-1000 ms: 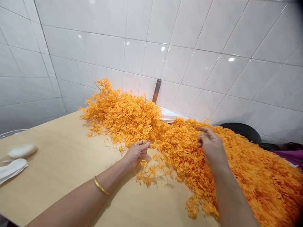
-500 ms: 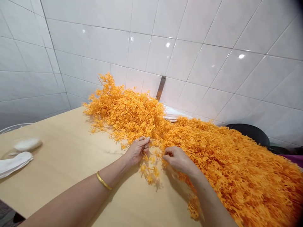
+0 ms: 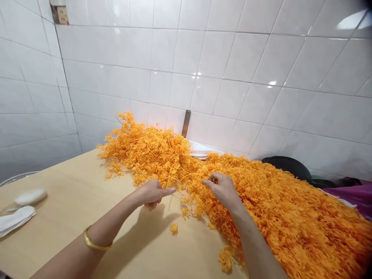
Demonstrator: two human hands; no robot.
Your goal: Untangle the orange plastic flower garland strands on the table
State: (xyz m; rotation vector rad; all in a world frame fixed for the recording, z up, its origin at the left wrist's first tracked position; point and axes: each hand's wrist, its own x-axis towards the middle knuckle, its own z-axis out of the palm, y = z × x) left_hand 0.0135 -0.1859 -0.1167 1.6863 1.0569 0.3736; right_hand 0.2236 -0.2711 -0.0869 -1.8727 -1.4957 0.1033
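Note:
A long heap of orange artificial flower sprigs (image 3: pixel 279 201) covers the right side of the table, with a looser mound of the same thin-stemmed sprigs (image 3: pixel 151 147) at the back. My left hand (image 3: pixel 152 192), with a gold bangle (image 3: pixel 94 243) on the forearm, is just in front of the mound. One digit points right and the other fingers are curled; what they hold, if anything, cannot be made out. My right hand (image 3: pixel 222 188) is over the heap's left edge, fingers drawn together, their tips mostly hidden. A loose orange floret (image 3: pixel 173 229) lies on the table between the forearms.
The pale wooden table (image 3: pixel 69 209) meets a white tiled wall (image 3: pixel 162 50). At the left lie a whitish oval object (image 3: pixel 31 197) and a folded white cloth (image 3: pixel 17 220). A black round item (image 3: pixel 287 166) and purple material (image 3: pixel 348 195) are at the back right.
The view has tilted up. My left hand has moved left, away from the sprig hanging below it, and its fingers have turned. A single floret now lies apart on the table.

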